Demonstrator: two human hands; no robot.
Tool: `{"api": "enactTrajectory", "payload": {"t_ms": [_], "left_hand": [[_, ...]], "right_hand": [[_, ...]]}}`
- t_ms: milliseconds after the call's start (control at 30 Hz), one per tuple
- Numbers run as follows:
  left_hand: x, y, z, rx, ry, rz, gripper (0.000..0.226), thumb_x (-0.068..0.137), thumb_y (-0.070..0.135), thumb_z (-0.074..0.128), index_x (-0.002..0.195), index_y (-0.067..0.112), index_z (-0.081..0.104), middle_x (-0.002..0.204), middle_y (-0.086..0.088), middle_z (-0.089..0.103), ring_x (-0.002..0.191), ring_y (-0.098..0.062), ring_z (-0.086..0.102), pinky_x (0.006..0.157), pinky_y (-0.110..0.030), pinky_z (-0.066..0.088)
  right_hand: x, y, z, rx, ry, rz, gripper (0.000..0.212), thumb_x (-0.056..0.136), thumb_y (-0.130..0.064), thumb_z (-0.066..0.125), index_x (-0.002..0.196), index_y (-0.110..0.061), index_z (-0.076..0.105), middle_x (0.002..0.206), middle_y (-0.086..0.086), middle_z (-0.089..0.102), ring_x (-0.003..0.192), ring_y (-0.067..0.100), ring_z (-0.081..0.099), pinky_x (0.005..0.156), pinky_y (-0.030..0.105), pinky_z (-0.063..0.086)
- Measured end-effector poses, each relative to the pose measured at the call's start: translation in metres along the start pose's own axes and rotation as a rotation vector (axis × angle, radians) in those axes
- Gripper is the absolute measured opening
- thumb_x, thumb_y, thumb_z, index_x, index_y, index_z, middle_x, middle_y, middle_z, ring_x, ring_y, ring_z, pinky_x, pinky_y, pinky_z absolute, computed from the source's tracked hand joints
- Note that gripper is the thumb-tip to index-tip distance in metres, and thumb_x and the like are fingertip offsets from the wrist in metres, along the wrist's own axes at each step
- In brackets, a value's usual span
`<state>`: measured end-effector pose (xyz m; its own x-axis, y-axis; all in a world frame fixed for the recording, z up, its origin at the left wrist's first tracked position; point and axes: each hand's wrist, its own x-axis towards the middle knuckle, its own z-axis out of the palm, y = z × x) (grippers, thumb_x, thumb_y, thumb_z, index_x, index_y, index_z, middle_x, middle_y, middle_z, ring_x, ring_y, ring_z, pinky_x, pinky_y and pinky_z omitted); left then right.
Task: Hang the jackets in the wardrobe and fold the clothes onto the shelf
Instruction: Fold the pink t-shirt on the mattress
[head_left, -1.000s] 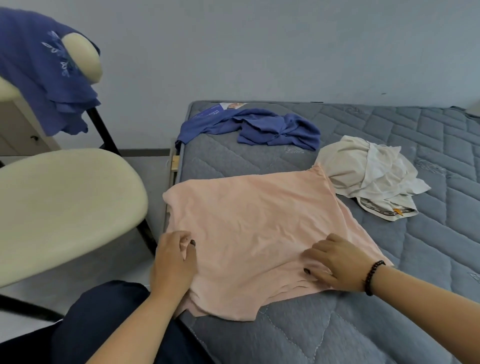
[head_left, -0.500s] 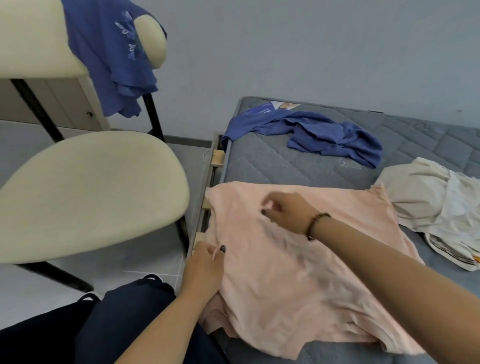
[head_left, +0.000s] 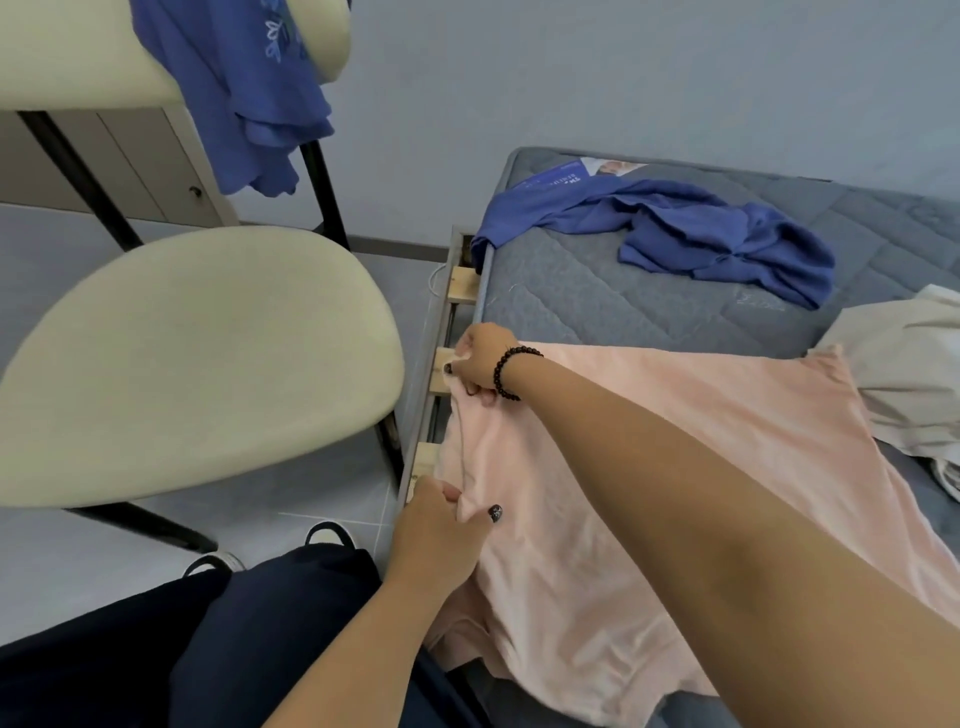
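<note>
She is in the middle of folding the pink shirt (head_left: 649, 467), which lies spread on the mattress (head_left: 597, 306) with its left edge hanging over the side of the bed. Both hands are on that edge. The right hand (head_left: 480, 361), arm reaching across the cloth, has its grip closed on the far corner, fingers pinching a bunch of fabric. The left hand (head_left: 441, 530) has its grip closed on the near corner the same way, thumb on top. To my eye the next move is to lift that edge and carry it across toward the middle, keeping both corners level so the fold comes out straight; if one hand leads, the cloth will skew.

The shirt looks thin, soft and limp, creased where it is pinched and rumpled at the near hem. A blue top (head_left: 701, 234) lies crumpled farther up the mattress, a cream garment (head_left: 904, 374) is heaped to the right, touching the pink shirt, and another blue garment (head_left: 249, 104) hangs on the chair (head_left: 197, 364) beside the bed. No wardrobe or shelf is in sight.
</note>
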<state>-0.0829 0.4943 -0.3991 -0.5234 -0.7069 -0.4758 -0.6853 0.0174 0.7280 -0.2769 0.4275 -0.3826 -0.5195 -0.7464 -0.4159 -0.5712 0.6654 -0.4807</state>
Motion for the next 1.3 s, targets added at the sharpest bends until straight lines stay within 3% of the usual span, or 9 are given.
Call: {"api": "enactTrajectory", "payload": {"t_ms": [67,233,400,567,700,933,1033,1167,1300], "left_hand": [[-0.002,0.003,0.003,-0.006,-0.004,0.005,0.040,0.081,0.037,0.072,0.102,0.016,0.046,0.089,0.003,0.056,0.082,-0.012,0.056,0.061,-0.021,0.041],[-0.005,0.003,0.004,0.046,-0.008,-0.008,0.036,0.081,0.041,0.072,0.093,0.018,0.047,0.081,0.004,0.053,0.075,-0.010,0.053,0.056,-0.021,0.037],[0.000,0.002,-0.003,0.145,0.005,-0.010,0.035,0.082,0.043,0.070,0.072,0.019,0.046,0.071,0.005,0.054,0.066,-0.011,0.050,0.052,-0.024,0.034],[-0.006,0.008,0.010,0.256,0.173,0.062,0.035,0.085,0.031,0.066,0.105,0.018,0.041,0.105,0.000,0.052,0.095,-0.021,0.052,0.077,-0.036,0.047],[-0.015,0.016,0.029,0.593,0.339,0.375,0.067,0.086,0.027,0.064,0.142,0.018,0.029,0.148,-0.009,0.026,0.136,-0.029,0.024,0.106,-0.045,0.029],[-0.057,0.026,0.094,0.846,-0.149,0.816,0.070,0.090,0.054,0.003,0.151,0.025,-0.015,0.153,-0.002,-0.034,0.140,-0.017,-0.032,0.115,-0.038,-0.019],[-0.067,0.008,0.123,0.960,-0.258,0.979,0.074,0.090,0.059,0.018,0.154,0.024,0.006,0.158,-0.007,-0.018,0.145,-0.022,-0.017,0.112,-0.052,-0.004],[-0.073,0.000,0.128,1.064,-0.223,1.088,0.073,0.083,0.058,0.040,0.146,0.021,0.038,0.156,-0.017,0.024,0.142,-0.035,0.022,0.102,-0.063,0.022],[-0.079,0.005,0.123,1.059,-0.185,1.180,0.053,0.084,0.035,0.045,0.132,0.015,0.055,0.150,-0.018,0.036,0.136,-0.036,0.039,0.096,-0.060,0.044]], "right_hand": [[-0.005,-0.002,-0.002,-0.124,-0.055,-0.032,0.026,0.089,-0.031,0.062,0.103,-0.010,0.061,0.087,0.009,0.070,0.075,0.024,0.064,0.066,0.029,0.053],[0.001,-0.014,-0.001,-0.186,0.031,-0.059,0.027,0.093,-0.017,0.052,0.067,-0.009,0.046,0.070,0.005,0.049,0.078,0.027,0.053,0.062,0.031,0.046],[0.007,-0.001,-0.003,0.079,0.249,0.039,0.020,0.094,-0.011,0.044,0.105,-0.001,0.057,0.106,0.018,0.061,0.094,0.033,0.062,0.076,0.036,0.052],[-0.031,0.024,-0.007,0.522,0.110,-0.094,0.023,0.094,-0.007,0.046,0.116,-0.008,0.054,0.088,0.010,0.065,0.077,0.023,0.065,0.071,0.024,0.055],[-0.099,0.091,-0.022,0.307,0.183,-0.193,0.034,0.093,-0.013,0.056,0.126,-0.014,0.054,0.105,0.008,0.069,0.102,0.020,0.062,0.093,0.027,0.046],[-0.252,0.228,0.011,-0.297,0.462,-0.133,0.038,0.095,-0.030,0.044,0.123,-0.011,0.061,0.128,0.013,0.060,0.119,0.033,0.056,0.101,0.043,0.043],[-0.297,0.265,0.042,-0.438,0.383,0.009,0.059,0.099,-0.052,0.016,0.144,-0.021,0.039,0.151,0.010,0.036,0.138,0.030,0.034,0.114,0.047,0.027],[-0.337,0.288,0.060,-0.406,0.363,-0.024,0.065,0.096,-0.063,0.017,0.153,-0.032,0.007,0.161,0.001,-0.001,0.148,0.021,-0.004,0.116,0.046,-0.004],[-0.353,0.298,0.059,-0.294,0.526,-0.243,0.040,0.098,-0.042,0.042,0.133,-0.025,0.047,0.149,0.009,0.034,0.139,0.025,0.032,0.112,0.054,0.025]]}}
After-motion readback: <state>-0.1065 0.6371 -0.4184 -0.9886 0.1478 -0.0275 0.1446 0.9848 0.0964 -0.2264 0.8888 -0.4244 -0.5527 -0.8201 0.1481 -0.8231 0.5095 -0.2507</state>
